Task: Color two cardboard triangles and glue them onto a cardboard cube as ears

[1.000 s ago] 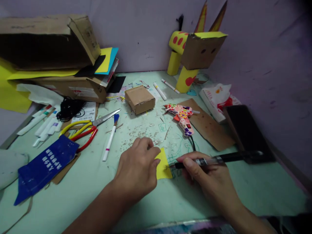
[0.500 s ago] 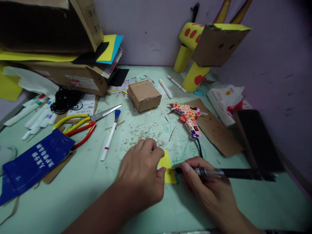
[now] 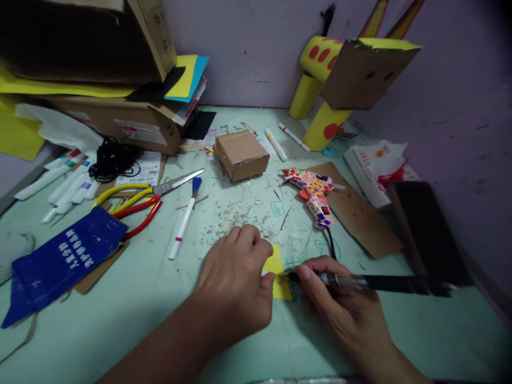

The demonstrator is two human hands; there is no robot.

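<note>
My left hand (image 3: 238,277) is curled over a small piece of yellow paper (image 3: 283,290), holding it down on the table. A bit of something white shows between its thumb and forefinger, mostly hidden by the fingers. In my right hand (image 3: 340,304) is a black pen (image 3: 388,284), gripped near its tip and lying almost level. The pen's tip touches or nearly touches the yellow paper, where a small dark mark shows. Beyond my hands, grey crumbs (image 3: 240,213) are scattered, and a small closed cardboard box (image 3: 242,154) sits behind them.
Scissors (image 3: 172,186), a white marker (image 3: 184,226) and a blue packet (image 3: 66,261) lie left. A patterned glue gun (image 3: 314,192), cardboard strip (image 3: 360,218) and dark phone-like slab (image 3: 428,229) lie right. A yellow cardboard animal (image 3: 352,80) stands behind; boxes (image 3: 132,125) are stacked back left.
The view has shifted slightly, so the table things appear a little further right. Both hands keep their places, with the pen still at the yellow paper.
</note>
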